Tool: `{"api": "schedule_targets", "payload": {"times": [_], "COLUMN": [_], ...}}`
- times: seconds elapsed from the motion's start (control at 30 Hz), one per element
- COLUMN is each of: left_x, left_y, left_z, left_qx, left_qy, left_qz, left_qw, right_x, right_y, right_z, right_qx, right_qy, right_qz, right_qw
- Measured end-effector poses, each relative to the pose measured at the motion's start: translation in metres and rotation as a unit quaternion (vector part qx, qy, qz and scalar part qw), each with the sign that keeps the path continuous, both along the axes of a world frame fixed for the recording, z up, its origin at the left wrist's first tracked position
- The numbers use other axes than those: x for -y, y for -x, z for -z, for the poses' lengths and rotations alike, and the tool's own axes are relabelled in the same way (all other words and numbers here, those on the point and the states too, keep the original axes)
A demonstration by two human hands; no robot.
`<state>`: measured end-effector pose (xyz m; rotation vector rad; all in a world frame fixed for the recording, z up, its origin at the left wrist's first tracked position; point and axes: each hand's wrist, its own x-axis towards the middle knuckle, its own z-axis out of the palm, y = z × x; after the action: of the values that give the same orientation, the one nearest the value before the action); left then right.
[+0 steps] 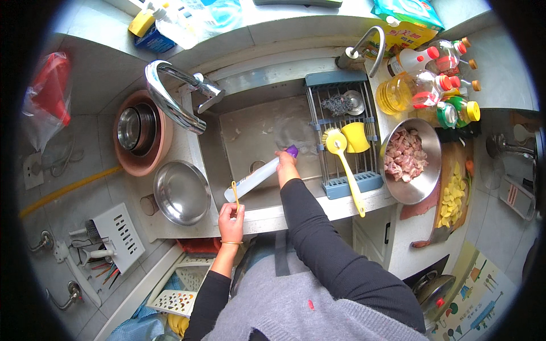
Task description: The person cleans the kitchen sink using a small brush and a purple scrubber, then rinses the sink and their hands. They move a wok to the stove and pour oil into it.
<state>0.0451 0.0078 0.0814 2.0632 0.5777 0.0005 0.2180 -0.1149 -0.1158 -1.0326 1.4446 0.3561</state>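
Note:
My right hand [286,165] grips a long whitish bottle [260,175] close to its purple cap [292,150]. The bottle slants over the stainless steel sink [256,119], its far end pointing down and left. Near the sink's front edge, my left hand [230,222] pinches a slim yellow looped item [235,192] between thumb and fingers. The loop stands upright in front of the bottle's lower end; what kind of item it is I cannot tell. Partly hidden behind the bottle is the round drain [257,165].
A chrome faucet [175,96] arches in from the left. Right of my hands, a drying rack [353,190] spans the sink, carrying a yellow dish brush [344,160] and sponge [355,137]. Steel bowls flank the sink: one bare [182,192], one [431,187] with raw meat pieces [404,155].

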Motion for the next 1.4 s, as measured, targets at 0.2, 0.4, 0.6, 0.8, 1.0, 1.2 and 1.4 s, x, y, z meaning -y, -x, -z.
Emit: {"api": "schedule_targets", "payload": {"times": [0.2, 0.4, 0.6, 0.8, 1.0, 1.2, 1.4], "left_x": [-0.002, -0.001, -0.001, -0.004, -0.008, -0.005, 0.003], "left_y": [0.000, 0.001, 0.000, 0.003, 0.006, 0.000, -0.013], "left_z": [0.002, 0.003, 0.003, 0.003, 0.003, 0.005, 0.002], "left_qx": [0.003, 0.004, -0.010, -0.023, -0.032, -0.029, 0.037], "left_qy": [0.002, -0.006, 0.003, -0.003, -0.002, -0.001, 0.019], "left_qz": [0.000, 0.007, 0.001, -0.005, -0.007, -0.014, -0.025], "left_qw": [1.000, 1.000, 1.000, 1.000, 0.999, 0.999, 0.999], "right_x": [-0.002, 0.002, 0.000, -0.008, -0.009, 0.000, 0.022], "right_y": [0.005, 0.009, 0.007, 0.000, 0.002, 0.009, -0.013], "right_z": [0.001, 0.024, 0.038, 0.022, 0.026, 0.019, -0.118], "right_qx": [-0.049, 0.064, 0.082, 0.089, -0.010, 0.130, 0.375], "right_qy": [0.040, -0.057, -0.102, -0.028, 0.079, -0.023, -0.027], "right_qz": [0.025, -0.016, 0.009, 0.082, 0.048, -0.022, -0.146], "right_qw": [0.998, 0.996, 0.991, 0.992, 0.996, 0.991, 0.915]}}
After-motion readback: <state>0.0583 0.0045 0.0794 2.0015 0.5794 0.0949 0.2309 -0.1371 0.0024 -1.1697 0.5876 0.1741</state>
